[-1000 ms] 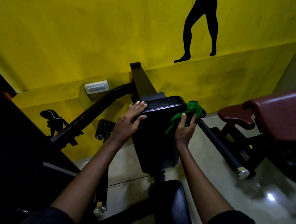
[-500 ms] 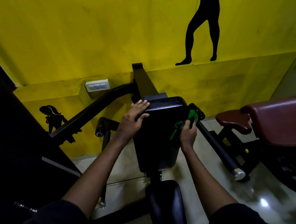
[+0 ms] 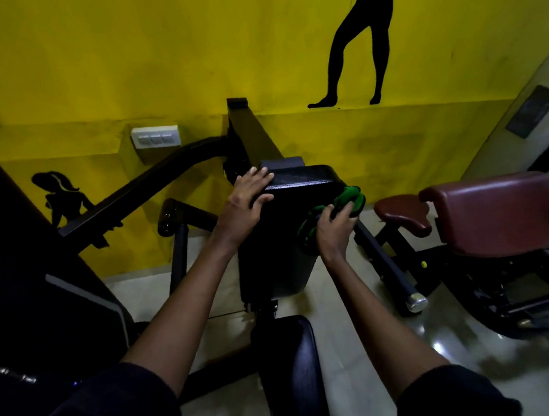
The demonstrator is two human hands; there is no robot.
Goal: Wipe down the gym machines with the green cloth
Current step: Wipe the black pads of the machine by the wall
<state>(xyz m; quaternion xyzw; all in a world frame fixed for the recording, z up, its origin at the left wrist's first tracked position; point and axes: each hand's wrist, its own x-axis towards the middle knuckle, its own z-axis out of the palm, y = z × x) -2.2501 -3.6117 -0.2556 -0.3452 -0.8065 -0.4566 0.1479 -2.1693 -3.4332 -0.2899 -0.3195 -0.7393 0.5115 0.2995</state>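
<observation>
A black padded backrest [image 3: 280, 240] of a gym machine stands upright in front of me, with its black seat [image 3: 291, 368] below. My left hand [image 3: 247, 202] rests on the pad's top left corner, fingers straight over the edge. My right hand [image 3: 335, 228] grips the green cloth [image 3: 348, 196] and presses it against the pad's right side near the top. Part of the cloth bunches above my fingers, part hangs below them.
A black bar with a chrome end cap [image 3: 416, 302] slants down right of the pad. A maroon padded bench [image 3: 500, 210] stands at right. Black frame arms [image 3: 144, 192] run left. The yellow wall [image 3: 147, 52] with a switch plate [image 3: 154, 137] is close behind.
My right hand with the cloth has slid down and then back up along the pad's right side. My left hand has stayed on the top left corner.
</observation>
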